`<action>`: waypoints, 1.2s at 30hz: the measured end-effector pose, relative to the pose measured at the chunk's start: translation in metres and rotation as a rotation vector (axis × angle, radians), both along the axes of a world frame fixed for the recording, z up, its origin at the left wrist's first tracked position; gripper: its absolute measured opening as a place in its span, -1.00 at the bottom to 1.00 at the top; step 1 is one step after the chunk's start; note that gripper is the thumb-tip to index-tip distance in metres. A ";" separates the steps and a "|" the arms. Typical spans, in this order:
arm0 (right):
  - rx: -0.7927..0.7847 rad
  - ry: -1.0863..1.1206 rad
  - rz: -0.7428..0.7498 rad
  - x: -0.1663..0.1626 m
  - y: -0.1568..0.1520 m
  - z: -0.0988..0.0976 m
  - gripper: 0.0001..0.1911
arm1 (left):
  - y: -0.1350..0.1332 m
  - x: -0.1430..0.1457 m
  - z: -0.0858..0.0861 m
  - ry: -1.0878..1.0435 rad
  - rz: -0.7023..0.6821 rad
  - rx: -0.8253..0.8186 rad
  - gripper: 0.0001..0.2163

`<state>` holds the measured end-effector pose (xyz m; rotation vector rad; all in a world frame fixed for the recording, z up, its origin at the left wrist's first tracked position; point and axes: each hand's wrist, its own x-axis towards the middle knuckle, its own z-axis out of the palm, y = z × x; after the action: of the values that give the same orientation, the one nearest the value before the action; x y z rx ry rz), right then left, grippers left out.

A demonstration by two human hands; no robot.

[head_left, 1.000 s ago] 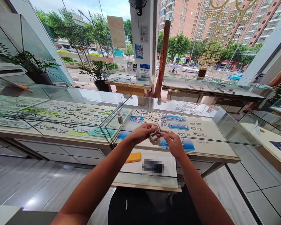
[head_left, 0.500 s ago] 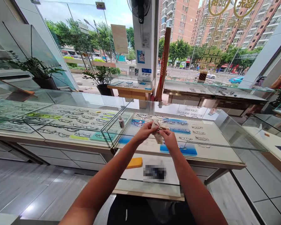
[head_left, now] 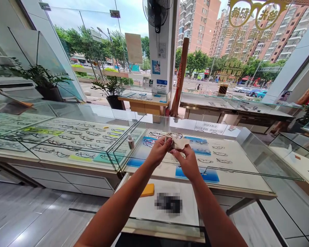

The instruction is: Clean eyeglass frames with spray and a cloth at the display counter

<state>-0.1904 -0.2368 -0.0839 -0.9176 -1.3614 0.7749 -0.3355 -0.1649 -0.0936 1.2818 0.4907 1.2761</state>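
Note:
Above the glass counter, both hands are raised close together around a pale beige cloth (head_left: pixel 180 142). My left hand (head_left: pixel 160 151) is closed, pinching the bunched cloth between thumb and fingers. A thin dark rim of eyeglasses (head_left: pixel 173 145) shows between the hands, mostly covered by cloth and fingers. My right hand (head_left: pixel 188 161) is closed at the glasses' other side, its thumb pointing toward the left hand, with cloth lying over its fingertips. Below on the pull-out shelf (head_left: pixel 180 219) lie a yellow-orange case (head_left: pixel 148 190) and a blurred-out dark object (head_left: pixel 168 203).
Glass display cases (head_left: pixel 247 181) with rows of eyeglasses stretch left and right below the hands. A small white spray bottle (head_left: pixel 131 142) stands left of the hands. Farther off are a wooden post (head_left: pixel 180 75), potted plants (head_left: pixel 114 99) and a wall fan (head_left: pixel 157 15).
The cloth now spreads rightward over my right fingertips instead of hanging down between the hands. The view has tilted up slightly, so the counter sits lower in the picture.

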 end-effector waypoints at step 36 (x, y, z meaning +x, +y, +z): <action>0.143 -0.435 -0.135 0.094 -0.032 0.019 -0.73 | 0.012 0.003 -0.033 -0.204 -0.299 -0.401 -0.63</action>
<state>-0.0964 -0.2691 -0.0648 -1.0911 -1.6871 0.3787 -0.3327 -0.1530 -0.1265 0.8417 0.3693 0.9825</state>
